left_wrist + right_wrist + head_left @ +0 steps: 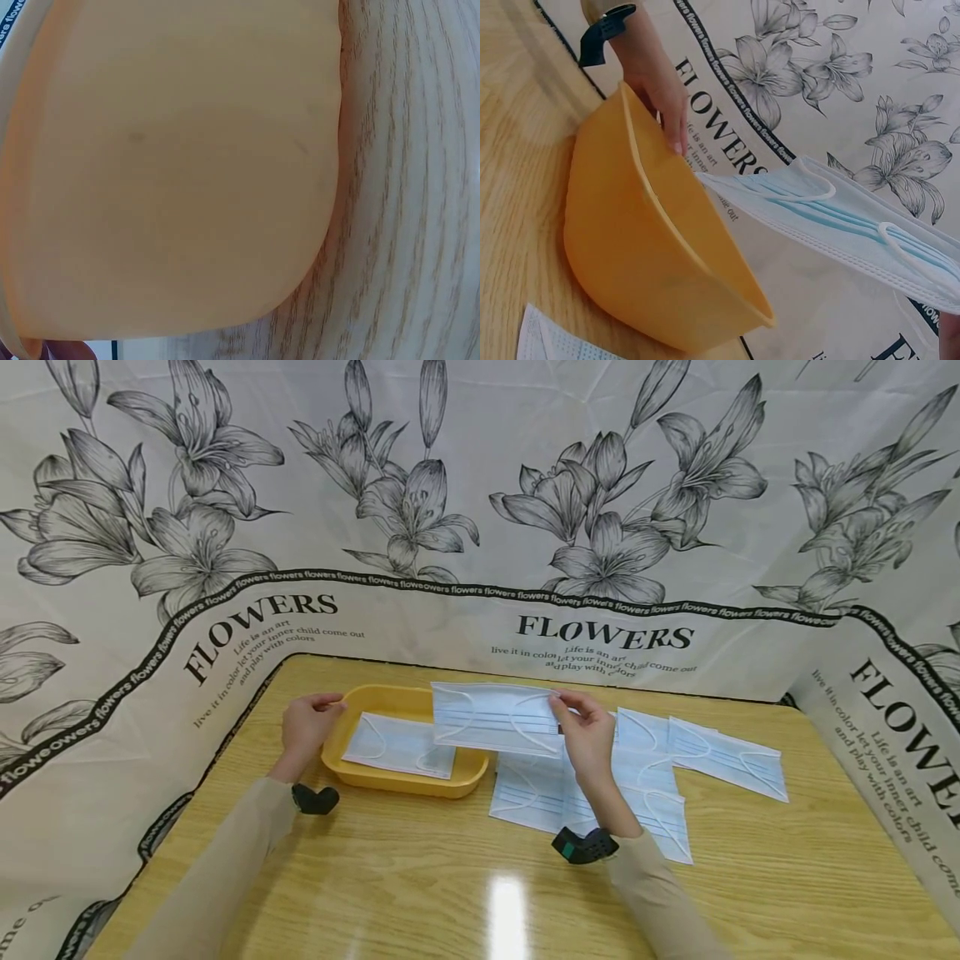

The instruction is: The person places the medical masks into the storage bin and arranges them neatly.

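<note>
Left wrist view is showing only the yellow tray (172, 172) wall, hiding the fingers. Left hand (307, 722) is gripping the tray rim; right hand (587, 732) is pinching a face mask (491, 717) just beside it.

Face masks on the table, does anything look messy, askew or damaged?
Nothing looks damaged. The loose masks lie overlapping at uneven angles on the table, while one mask lies flat in the yellow tray. The right hand holds another mask over the tray.
</note>
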A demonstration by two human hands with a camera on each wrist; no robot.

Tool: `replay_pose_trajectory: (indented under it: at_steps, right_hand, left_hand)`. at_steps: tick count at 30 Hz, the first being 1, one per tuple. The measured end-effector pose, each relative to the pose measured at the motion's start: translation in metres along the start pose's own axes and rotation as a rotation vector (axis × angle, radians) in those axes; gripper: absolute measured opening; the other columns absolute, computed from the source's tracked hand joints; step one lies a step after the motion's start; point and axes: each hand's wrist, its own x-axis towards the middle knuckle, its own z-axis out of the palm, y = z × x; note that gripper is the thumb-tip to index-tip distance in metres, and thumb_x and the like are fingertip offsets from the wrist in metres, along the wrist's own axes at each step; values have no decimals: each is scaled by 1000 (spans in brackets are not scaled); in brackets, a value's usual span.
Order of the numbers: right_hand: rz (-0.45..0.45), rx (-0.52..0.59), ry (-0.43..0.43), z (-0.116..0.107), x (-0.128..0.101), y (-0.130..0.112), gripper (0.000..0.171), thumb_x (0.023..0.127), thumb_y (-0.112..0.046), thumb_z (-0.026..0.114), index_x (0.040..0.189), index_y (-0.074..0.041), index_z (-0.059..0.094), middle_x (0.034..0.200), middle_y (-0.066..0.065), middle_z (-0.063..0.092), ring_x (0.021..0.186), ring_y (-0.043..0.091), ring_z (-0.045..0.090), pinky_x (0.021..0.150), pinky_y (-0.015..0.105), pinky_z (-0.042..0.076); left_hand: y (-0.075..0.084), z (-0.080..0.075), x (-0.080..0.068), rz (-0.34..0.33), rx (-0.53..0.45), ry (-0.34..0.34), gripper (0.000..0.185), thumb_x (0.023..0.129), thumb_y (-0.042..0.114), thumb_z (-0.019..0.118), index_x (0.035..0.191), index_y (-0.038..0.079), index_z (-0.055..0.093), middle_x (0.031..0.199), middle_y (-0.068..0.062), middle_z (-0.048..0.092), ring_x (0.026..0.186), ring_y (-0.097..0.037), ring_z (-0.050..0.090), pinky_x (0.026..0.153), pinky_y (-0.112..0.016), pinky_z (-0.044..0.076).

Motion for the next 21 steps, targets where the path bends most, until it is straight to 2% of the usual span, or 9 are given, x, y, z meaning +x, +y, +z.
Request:
replay_pose_trajectory:
  at_steps: [8, 15, 21]
  right_hand:
    - [24, 25, -33, 15, -5, -2, 21, 89, -6, 67, 105, 8, 67, 87, 0, 68, 62, -3, 61, 56, 15, 47]
    - [28, 58, -64, 25, -9, -1, 20, 89, -4, 66, 105, 8, 66, 82, -16, 66, 63, -2, 61, 56, 16, 47]
    - [59, 57, -76, 35, -13, -1, 21, 89, -5, 67, 106, 7, 67, 79, -18, 65, 61, -2, 60, 55, 16, 46]
  left_hand:
    - [1, -2, -1, 16, 0, -4, 31, 93, 26, 64, 114, 4, 71, 104, -18, 69, 85, -22, 62, 60, -19, 43]
    - [0, -1, 2, 14, 1, 1, 31, 93, 26, 64, 114, 4, 71, 104, -18, 70, 88, -24, 64, 60, -18, 43]
    - [0, 0, 2, 15, 1, 9, 31, 92, 26, 64, 113, 4, 71, 104, -18, 71, 89, -25, 65, 60, -18, 43]
